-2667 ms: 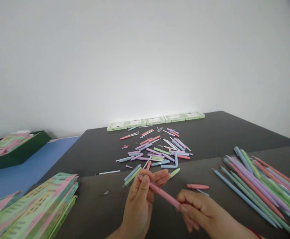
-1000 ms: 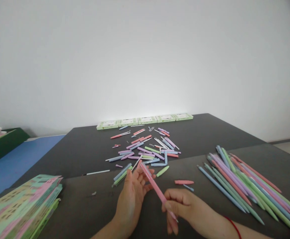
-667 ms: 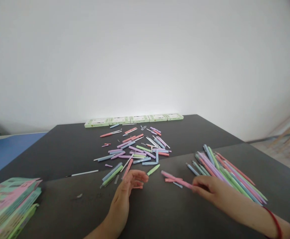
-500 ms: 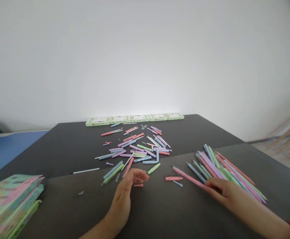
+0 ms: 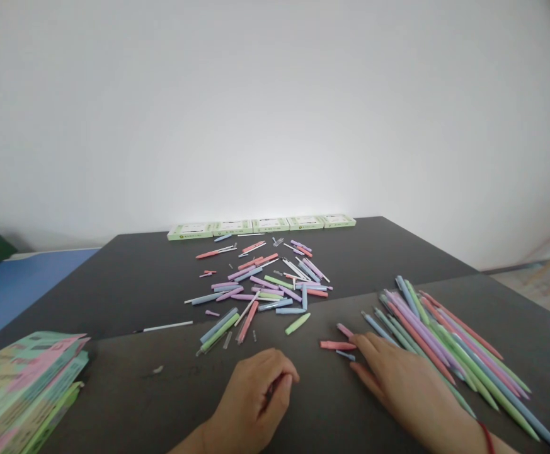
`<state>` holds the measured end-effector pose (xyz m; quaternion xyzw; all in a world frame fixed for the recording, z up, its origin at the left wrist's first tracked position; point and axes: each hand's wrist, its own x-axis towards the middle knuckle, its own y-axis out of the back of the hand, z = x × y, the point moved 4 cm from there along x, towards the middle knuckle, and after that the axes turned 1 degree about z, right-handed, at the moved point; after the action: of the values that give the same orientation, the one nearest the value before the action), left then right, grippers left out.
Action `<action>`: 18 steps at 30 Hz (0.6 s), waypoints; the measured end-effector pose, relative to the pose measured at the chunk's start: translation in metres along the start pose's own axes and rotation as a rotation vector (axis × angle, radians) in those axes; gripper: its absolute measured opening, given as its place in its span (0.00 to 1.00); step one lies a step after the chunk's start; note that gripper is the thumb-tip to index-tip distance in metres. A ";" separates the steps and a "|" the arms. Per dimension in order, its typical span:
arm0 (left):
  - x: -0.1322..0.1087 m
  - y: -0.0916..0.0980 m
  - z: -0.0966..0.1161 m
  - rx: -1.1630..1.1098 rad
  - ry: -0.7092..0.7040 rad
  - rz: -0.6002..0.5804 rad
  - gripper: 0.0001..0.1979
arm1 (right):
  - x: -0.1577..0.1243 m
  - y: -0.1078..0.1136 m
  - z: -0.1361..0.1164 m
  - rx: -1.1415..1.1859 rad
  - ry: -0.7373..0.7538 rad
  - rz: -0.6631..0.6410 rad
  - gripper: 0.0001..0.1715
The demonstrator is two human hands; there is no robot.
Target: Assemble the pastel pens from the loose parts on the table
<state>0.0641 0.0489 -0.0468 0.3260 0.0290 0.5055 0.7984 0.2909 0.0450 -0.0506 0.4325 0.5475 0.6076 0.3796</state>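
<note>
My left hand [image 5: 258, 398] is closed low in the middle, thumb against its curled fingers; whatever lies inside is hidden. My right hand [image 5: 400, 381] reaches forward with fingers stretched and thumb apart. A pink pen [image 5: 344, 330] shows one end past its fingertips; the hand covers the rest. At those fingertips lies a short red pen piece [image 5: 336, 345]. Between thumb and index is a small blue clip piece [image 5: 345, 355]. A row of pastel pens [image 5: 438, 337] lies beside and beyond that hand. A green pen tip piece [image 5: 298, 323] sits farther ahead.
Loose pen barrels, clips and white refills [image 5: 260, 287] are scattered over the dark table [image 5: 152, 277]. One refill [image 5: 168, 326] lies apart at left. Printed pastel packs [image 5: 29, 384] are stacked at the near left. Several flat green-white boxes [image 5: 271, 225] line the back edge.
My left hand has drawn nearer and curled shut; the small red clip piece beside it is out of sight. My right hand has moved left and forward over the pink pen, spreading its fingers.
</note>
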 end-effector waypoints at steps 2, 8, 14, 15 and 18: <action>0.003 0.004 -0.005 0.083 0.025 0.057 0.07 | 0.010 -0.005 -0.011 -0.043 0.048 0.023 0.18; 0.012 0.013 -0.022 0.325 0.133 0.047 0.09 | 0.025 -0.021 -0.007 -0.155 0.067 0.107 0.06; 0.014 0.015 -0.028 0.484 0.159 -0.079 0.06 | 0.036 -0.016 -0.015 -0.134 0.052 0.044 0.04; 0.014 0.017 -0.029 0.507 0.164 -0.078 0.06 | 0.039 -0.015 -0.020 -0.121 0.046 0.025 0.04; 0.015 0.022 -0.035 0.576 0.172 -0.054 0.07 | 0.053 -0.013 -0.045 -0.062 0.046 -0.025 0.03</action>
<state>0.0415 0.0847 -0.0577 0.4940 0.2472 0.4810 0.6808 0.2306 0.0811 -0.0591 0.3993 0.5424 0.6293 0.3878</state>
